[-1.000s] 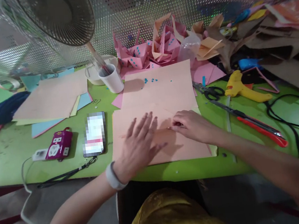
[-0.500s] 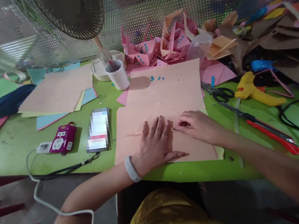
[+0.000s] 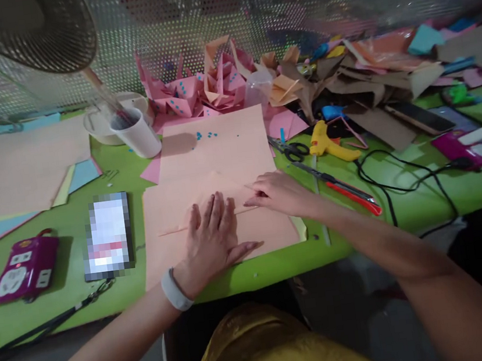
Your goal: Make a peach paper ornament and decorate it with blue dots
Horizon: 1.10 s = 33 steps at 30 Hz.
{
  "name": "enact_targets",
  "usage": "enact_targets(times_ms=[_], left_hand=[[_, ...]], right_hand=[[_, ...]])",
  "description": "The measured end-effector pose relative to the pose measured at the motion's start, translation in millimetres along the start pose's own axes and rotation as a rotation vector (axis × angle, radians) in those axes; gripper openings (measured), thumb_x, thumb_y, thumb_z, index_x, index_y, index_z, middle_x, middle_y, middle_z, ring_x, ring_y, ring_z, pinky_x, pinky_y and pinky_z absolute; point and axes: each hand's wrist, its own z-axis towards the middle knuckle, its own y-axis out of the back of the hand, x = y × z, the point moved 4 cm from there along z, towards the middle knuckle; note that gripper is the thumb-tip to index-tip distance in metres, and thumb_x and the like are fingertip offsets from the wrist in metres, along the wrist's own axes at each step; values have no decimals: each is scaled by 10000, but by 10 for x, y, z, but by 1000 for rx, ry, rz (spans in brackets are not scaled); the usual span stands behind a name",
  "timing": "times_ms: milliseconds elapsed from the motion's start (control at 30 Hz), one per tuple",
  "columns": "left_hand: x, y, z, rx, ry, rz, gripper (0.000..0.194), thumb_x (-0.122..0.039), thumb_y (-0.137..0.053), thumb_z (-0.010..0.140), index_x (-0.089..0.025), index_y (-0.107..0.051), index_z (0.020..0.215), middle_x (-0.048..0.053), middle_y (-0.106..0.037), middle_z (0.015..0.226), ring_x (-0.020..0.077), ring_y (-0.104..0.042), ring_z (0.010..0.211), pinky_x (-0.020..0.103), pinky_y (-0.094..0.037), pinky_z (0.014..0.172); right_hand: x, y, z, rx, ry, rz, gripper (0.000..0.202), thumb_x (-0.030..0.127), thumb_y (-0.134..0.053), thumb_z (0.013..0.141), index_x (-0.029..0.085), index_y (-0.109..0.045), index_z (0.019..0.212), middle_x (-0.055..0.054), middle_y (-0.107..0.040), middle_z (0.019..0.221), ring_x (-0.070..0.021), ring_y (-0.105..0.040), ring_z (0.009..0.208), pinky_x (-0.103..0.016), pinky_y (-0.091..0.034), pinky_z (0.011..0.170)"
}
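Observation:
My left hand point(image 3: 213, 236) lies flat with fingers stretched out, pressing on a peach paper sheet point(image 3: 161, 213) at the front of the table. A narrow folded strip or crease runs across the sheet, passing beneath this hand. To the right, my right hand point(image 3: 280, 192) has its fingers curled together at the folded edge, pinching the paper; its fingertips are partly hidden. Beyond lies another peach sheet point(image 3: 228, 147) with tiny blue bits of paper point(image 3: 207, 135) on it.
Right of the sheets are scissors point(image 3: 294, 149), a red-handled cutter knife point(image 3: 352, 193) and a yellow glue gun point(image 3: 328, 143) with its cord. A phone point(image 3: 109, 234), purple power strip point(image 3: 26, 268) and white cup point(image 3: 141, 135) stand left. Pink folded paper shapes point(image 3: 190, 90) crowd the back.
The view has turned right, so the table's things appear further left. My left hand stays flat on the sheet, while my right hand has shifted slightly away from it along the fold.

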Motion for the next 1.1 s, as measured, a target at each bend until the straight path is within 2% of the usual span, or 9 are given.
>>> enact_targets(times_ms=[133,300,400,500,567,600,733,867,1100], left_hand=[[-2,5,-11,-35,-29,12,863,-706,-387,880,-137,-269,1518,238,-322,1538,378,-273,1438,609,-194,1131],[-5,14,-13,-70,-46,17,786,-656,-425,898,-172,-308,1507,227,-344,1531,381,-305,1424,606,-238,1112],[1,15,-15,-95,-55,15,755,-633,-431,907,-171,-331,1496,230,-352,1526,376,-331,1412,600,-254,1107],[24,-14,-27,-107,-69,13,733,-623,-425,912,-166,-358,1481,230,-359,1523,377,-324,1415,598,-252,1107],[44,-45,-35,-94,-83,20,754,-643,-394,910,-145,-366,1476,238,-346,1527,384,-298,1426,602,-245,1107],[53,-59,-36,-80,-87,27,776,-661,-375,905,-131,-372,1472,245,-334,1530,389,-287,1429,604,-240,1108],[61,-76,-17,-7,-80,73,822,-701,-329,891,-97,-429,1440,269,-300,1536,415,-286,1422,615,-231,1105],[32,-42,10,15,-75,112,786,-674,-274,920,-94,-471,1412,286,-293,1530,427,-295,1416,637,-256,1077],[28,-5,9,-8,-58,72,757,-646,-319,928,-143,-361,1492,237,-318,1539,387,-326,1413,592,-231,1118]], right_hand=[[-32,5,-6,5,0,-68,390,494,-504,955,181,-624,755,-57,-692,839,-211,-610,851,-336,-320,754],[-150,125,-58,32,-69,-150,370,447,-524,955,166,-647,748,-88,-716,860,-235,-641,851,-361,-360,763],[-132,251,-176,-145,-161,-221,360,391,-487,980,132,-683,823,-135,-716,910,-260,-644,911,-394,-400,808],[157,163,-312,-313,13,-135,447,450,-386,1007,113,-650,1136,-156,-669,1189,-247,-589,1136,-407,-412,961],[408,-60,-374,-240,233,-96,700,602,-400,947,61,-477,1384,-210,-446,1472,-280,-395,1376,-444,-330,1107],[485,-176,-393,-198,264,-97,838,675,-407,901,21,-416,1425,-240,-350,1523,-309,-306,1430,-466,-281,1149],[526,-451,-422,-125,207,-103,985,740,-350,870,-35,-308,1475,-262,-240,1555,-322,-187,1476,-466,-164,1213],[428,-451,-449,-102,183,-110,1004,752,-339,868,-41,-291,1482,-247,-206,1565,-316,-180,1477,-439,-149,1223],[201,-398,-593,-62,75,-99,1056,797,-254,850,-41,-269,1494,-234,-165,1572,-325,-141,1484,-483,-139,1221]])
